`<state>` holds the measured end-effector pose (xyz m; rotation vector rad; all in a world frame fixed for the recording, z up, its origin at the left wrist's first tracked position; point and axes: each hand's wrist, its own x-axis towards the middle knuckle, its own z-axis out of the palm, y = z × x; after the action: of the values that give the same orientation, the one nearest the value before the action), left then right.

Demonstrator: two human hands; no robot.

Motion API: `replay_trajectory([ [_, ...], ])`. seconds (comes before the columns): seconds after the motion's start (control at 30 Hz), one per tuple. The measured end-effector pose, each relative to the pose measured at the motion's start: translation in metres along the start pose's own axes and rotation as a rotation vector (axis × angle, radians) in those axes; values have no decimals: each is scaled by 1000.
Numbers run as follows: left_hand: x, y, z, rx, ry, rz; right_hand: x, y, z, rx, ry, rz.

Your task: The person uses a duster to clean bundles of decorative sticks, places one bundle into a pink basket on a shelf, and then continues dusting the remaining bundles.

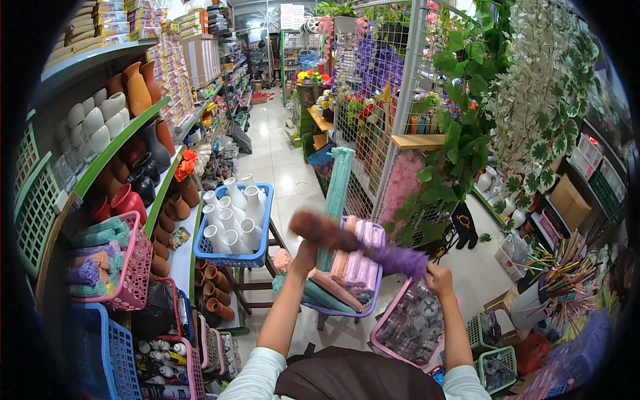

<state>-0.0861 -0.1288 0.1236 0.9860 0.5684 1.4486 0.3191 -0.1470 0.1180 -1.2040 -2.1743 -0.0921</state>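
Smeared by motion, a brown bundle (pixel 325 230) and a purple bundle (pixel 395 259) of what look like chenille stems stretch end to end in front of me. My left hand (pixel 306 253) is closed at the brown one from below. The fingers of my right hand (pixel 438 279) are wrapped at the outer end of the purple one. Beneath them stands a purple basket (pixel 333 312) packed with pink and peach bundles (pixel 363 250). A long teal bundle (pixel 337 183) sticks up out of it.
A blue basket (pixel 230 259) of white vases stands on a stool ahead left. Shelves of pots and a pink basket (pixel 137 267) of bundles line the left. A pink basket (pixel 383 333) of clear plastic items is at lower right, below a wire rack (pixel 363 87) with hanging greenery.
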Motion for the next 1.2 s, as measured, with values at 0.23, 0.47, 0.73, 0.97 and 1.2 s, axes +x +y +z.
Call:
replay_trajectory([
  [0.23,-2,-3,-6,-131,-9,-89,-7,-9,3,24,58,-71],
  [0.47,11,5,-4,-300,-123,-153,29,-25,-13,13,197,73],
  [0.73,11,14,17,-378,-40,-132,26,-26,-13,25,99,-5],
  [0.97,-9,31,10,-370,-131,-61,-2,-15,0,-2,-44,-155],
  [1.2,7,7,7,-144,-5,-227,40,-30,-2,63,276,235],
])
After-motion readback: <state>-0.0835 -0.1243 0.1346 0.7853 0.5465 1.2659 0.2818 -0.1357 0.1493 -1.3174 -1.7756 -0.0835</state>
